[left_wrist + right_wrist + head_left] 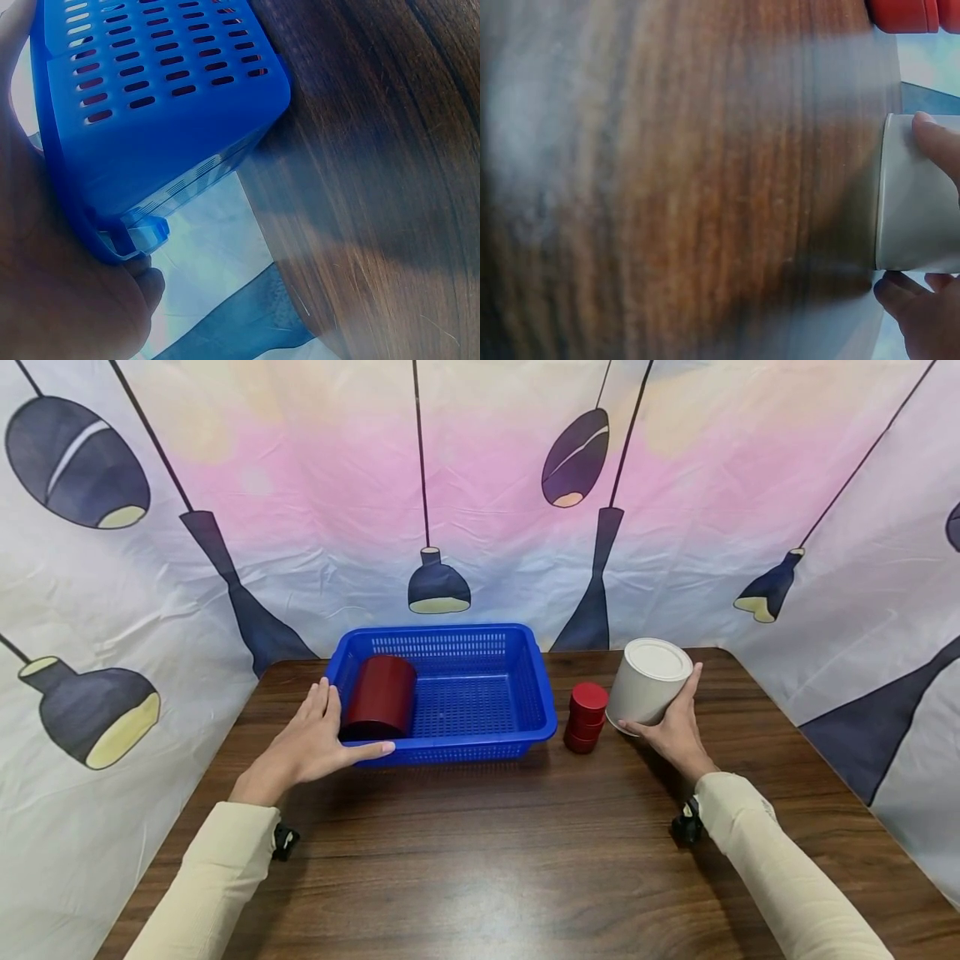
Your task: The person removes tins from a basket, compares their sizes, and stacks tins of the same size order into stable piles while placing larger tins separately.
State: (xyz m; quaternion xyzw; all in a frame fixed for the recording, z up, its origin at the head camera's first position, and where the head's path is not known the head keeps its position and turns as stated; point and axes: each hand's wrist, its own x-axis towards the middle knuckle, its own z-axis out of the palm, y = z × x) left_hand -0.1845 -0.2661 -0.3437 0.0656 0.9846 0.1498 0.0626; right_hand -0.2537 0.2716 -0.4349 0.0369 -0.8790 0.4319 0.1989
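In the head view, my right hand [675,731] grips a white lidded can [647,687], thumb on its near side and fingers along its right side. The right wrist view shows the can [922,195] between thumb and fingers, its bottom rim right at the tabletop. My left hand [303,743] rests at the front left corner of a blue plastic basket [480,745], fingers straight along the left rim and thumb along the front rim. Inside the basket, at its left end, a dark red cylinder [381,693] lies on its side.
Between basket and can stands a stack of small red round containers [585,718]. Everything is on a brown wooden table [480,852]. Behind it hangs a cloth backdrop [337,527] printed with dark lamps, close to the table's far edge.
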